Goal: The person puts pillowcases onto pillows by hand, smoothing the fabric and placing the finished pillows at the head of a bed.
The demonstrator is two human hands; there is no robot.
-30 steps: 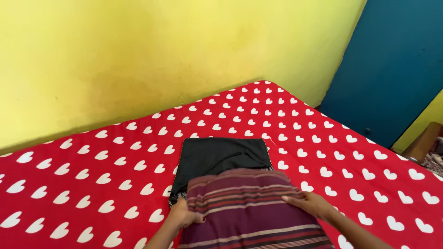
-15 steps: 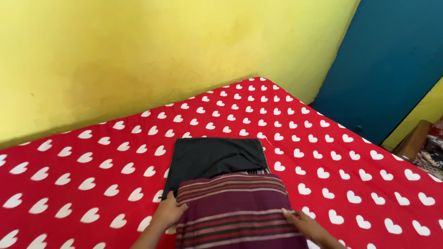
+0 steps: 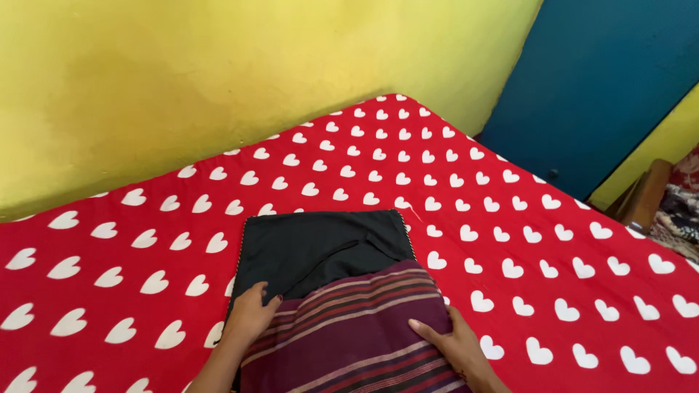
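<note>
Hands slid nearer, striped cloth (image 3: pixel 357 331) lengthwise toward wall

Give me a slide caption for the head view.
Both hands press a striped maroon cloth over black fabric.

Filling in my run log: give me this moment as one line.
left hand: flat on striped maroon cloth, left edge | right hand: flat on its right edge | cloth overlaps black cloth | on red heart-print bedsheet

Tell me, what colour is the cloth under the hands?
The striped cloth is dark purple with thin red and pale stripes, best seen in the head view.
</note>
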